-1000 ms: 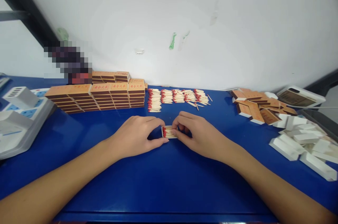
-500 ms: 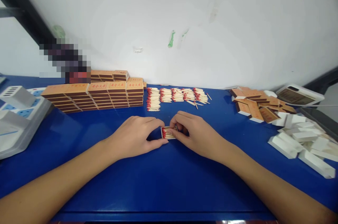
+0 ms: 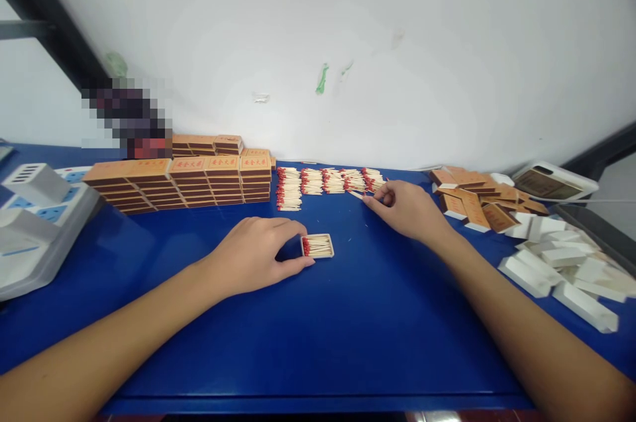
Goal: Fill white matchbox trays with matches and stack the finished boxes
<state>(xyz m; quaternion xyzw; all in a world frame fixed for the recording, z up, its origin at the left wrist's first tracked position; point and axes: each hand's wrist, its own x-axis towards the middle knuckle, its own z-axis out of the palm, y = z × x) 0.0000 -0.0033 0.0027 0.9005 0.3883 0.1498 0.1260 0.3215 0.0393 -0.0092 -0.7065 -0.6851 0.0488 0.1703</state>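
A small white matchbox tray (image 3: 326, 256) lies in the middle of the blue table, filled with red-headed matches (image 3: 318, 246). My left hand (image 3: 263, 253) grips its left end between thumb and forefinger. Beyond it, my right hand (image 3: 397, 205) is at the right end of a row of match piles (image 3: 311, 181), its thumb and forefinger pinched together. A pale matchstick (image 3: 356, 195) sticks out to the left from those fingertips. The curled fingers hide part of the rightmost pile.
Closed matchboxes (image 3: 209, 177) stand stacked at the back left, beside a power strip (image 3: 59, 236) with plugs. Matchbox sleeves (image 3: 467, 203) lie heaped at right, with white trays (image 3: 571, 263) in front and a phone (image 3: 554, 178) behind. A white wall (image 3: 377, 110) rises at the back.
My right hand has left the tray and moved back and right to the match piles, where it pinches a matchstick. My left hand stays on the tray, whose matches now show fully.
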